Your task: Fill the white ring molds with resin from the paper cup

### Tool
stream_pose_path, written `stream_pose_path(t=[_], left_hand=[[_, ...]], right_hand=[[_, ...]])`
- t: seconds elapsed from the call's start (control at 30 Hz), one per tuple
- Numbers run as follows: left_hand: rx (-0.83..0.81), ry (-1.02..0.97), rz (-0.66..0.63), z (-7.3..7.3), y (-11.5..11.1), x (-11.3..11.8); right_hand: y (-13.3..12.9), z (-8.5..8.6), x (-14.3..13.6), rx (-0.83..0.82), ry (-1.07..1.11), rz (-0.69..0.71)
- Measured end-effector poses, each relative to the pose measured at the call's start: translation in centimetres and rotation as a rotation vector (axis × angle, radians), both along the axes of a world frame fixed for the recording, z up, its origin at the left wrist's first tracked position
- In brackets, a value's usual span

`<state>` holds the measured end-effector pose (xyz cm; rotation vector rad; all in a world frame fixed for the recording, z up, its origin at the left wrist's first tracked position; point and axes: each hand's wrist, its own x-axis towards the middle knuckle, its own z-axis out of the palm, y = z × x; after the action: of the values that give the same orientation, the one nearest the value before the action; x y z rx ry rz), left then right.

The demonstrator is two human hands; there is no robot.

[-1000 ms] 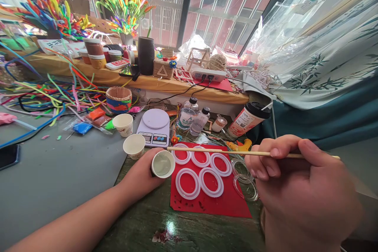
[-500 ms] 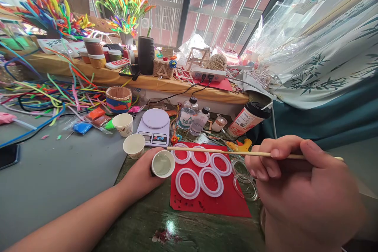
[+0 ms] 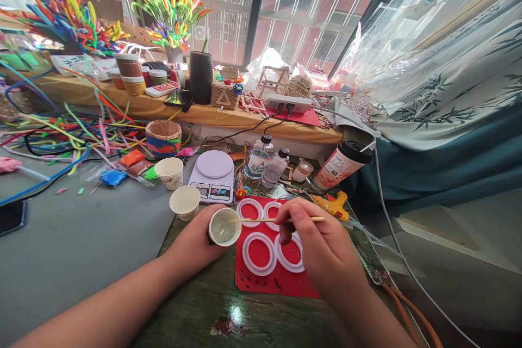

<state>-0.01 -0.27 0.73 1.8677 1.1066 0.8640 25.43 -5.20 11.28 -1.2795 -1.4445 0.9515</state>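
My left hand (image 3: pixel 199 236) is wrapped round a paper cup (image 3: pixel 225 227) that holds a clear liquid. Between the thumb and fingers of my right hand (image 3: pixel 312 234) is a thin wooden stick (image 3: pixel 256 220); its far tip reaches over the rim into the cup. Below my right hand lies a red sheet (image 3: pixel 281 285) with several white ring molds (image 3: pixel 259 254) on it. My right hand hides part of the sheet and some of the rings.
Two paper cups (image 3: pixel 185 202) stand left of my left hand. Behind are a kitchen scale (image 3: pixel 212 179), two clear bottles (image 3: pixel 260 157), a tilted drink cup (image 3: pixel 342 164) and a yellow glue gun (image 3: pixel 335 205). Colourful pipe cleaners (image 3: pixel 81 136) spread over the left side.
My right hand has moved left and away from the camera, and the stick's tip has gone from above the cup's right edge into the cup. My left hand and the cup stay put.
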Motion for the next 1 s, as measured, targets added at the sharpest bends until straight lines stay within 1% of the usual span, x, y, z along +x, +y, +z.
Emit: stream_pose_path(t=[0.07, 0.2, 0.37, 0.47, 0.57, 0.77, 0.93, 1.0], left_hand=[[-0.006, 0.004, 0.0, 0.05, -0.02, 0.02], [-0.007, 0.003, -0.003, 0.08, -0.08, 0.06], [-0.003, -0.008, -0.007, 0.06, -0.02, 0.06], [-0.005, -0.011, -0.01, 0.07, 0.01, 0.08], [-0.005, -0.015, -0.004, -0.04, -0.01, 0.1], [-0.007, -0.018, 0.008, -0.13, -0.04, 0.13], [0.006, -0.003, 0.006, -0.1, 0.04, 0.07], [0.001, 0.003, 0.007, -0.16, 0.04, 0.05]], right_hand=[[-0.22, -0.27, -0.55, 0.032, -0.078, 0.04], [-0.43, -0.22, -0.96, 0.052, -0.123, 0.011], [-0.39, -0.1, -1.19, 0.069, -0.163, 0.027], [-0.44, -0.11, -1.26, 0.049, -0.143, 0.035], [-0.59, -0.18, -1.23, 0.054, -0.132, 0.008], [-0.66, -0.12, -1.16, 0.034, -0.141, 0.021], [-0.52, -0.07, -1.14, 0.03, -0.15, -0.003], [-0.49, -0.09, -1.11, 0.021, -0.13, 0.012]])
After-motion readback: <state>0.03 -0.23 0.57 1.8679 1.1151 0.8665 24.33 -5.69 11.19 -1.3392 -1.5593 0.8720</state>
